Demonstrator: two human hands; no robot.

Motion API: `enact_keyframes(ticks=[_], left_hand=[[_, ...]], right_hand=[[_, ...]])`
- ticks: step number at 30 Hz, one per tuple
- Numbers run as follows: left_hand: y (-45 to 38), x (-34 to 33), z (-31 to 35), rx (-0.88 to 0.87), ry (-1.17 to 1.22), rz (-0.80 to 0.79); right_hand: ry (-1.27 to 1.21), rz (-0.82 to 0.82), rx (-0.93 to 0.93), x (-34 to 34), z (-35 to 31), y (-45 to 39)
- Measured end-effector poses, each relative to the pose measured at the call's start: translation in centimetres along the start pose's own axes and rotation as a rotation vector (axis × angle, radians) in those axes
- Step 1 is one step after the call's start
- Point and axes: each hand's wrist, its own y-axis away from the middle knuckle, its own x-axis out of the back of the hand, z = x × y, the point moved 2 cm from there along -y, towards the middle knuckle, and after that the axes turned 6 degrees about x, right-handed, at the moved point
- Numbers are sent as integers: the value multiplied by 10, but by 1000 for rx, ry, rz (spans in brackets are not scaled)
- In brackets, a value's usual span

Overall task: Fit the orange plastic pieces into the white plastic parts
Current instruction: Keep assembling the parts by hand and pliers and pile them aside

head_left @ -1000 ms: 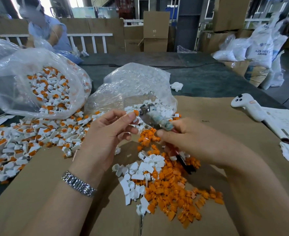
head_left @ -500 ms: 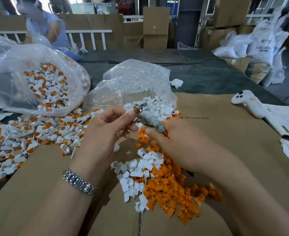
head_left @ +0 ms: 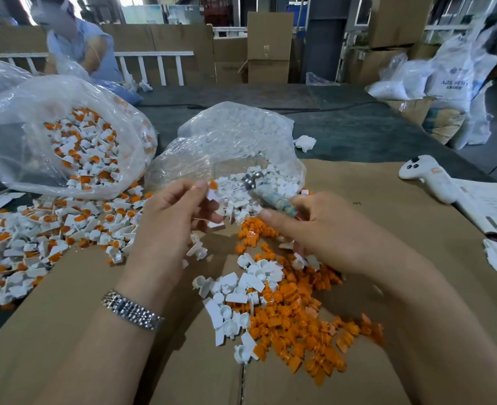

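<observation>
orange pieces (head_left: 294, 325), white parts (head_left: 235, 290), brown cardboard (head_left: 387, 194), silver watch (head_left: 131, 310), clear bag (head_left: 227, 147)

Left hand (head_left: 171, 217) and right hand (head_left: 314, 226), fingers curled.

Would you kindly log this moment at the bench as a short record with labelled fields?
left hand: left hand pinches a white part with orange insert
right hand: right hand grips a pressing tool, metal tip pointing up-left
loose stock: orange pieces and white parts heaped on cardboard
finished pile: assembled parts at left, more in the clear bag
open bag: white parts bag behind the hands
aside: white controller at right
</observation>
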Motion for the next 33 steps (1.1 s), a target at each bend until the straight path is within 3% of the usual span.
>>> enact_keyframes(ticks=[5, 8, 10, 15, 21, 27, 30, 33], left_hand=[[-5, 28, 3, -220, -625, 473], [-6, 30, 6, -283, -831, 540], [-5, 21, 4, -329, -826, 407], [2, -1, -2, -364, -847, -122], [2, -7, -7, -398, -1122, -274], [3, -4, -8, -368, -1005, -408], [5, -7, -10, -364, -1068, -504], [4, -9, -11, -373, -1088, -491]], right_hand=[[304, 150, -121, 8, 34, -11], [456, 150, -207, 5, 52, -16], [522, 155, -238, 0, 58, -18], [572, 105, -298, -10, 60, -20], [561, 39, -339, -14, 57, -21], [580, 45, -312, -15, 51, -19], [551, 147, -136, -13, 43, -21], [354, 146, 143, -19, 25, -25]])
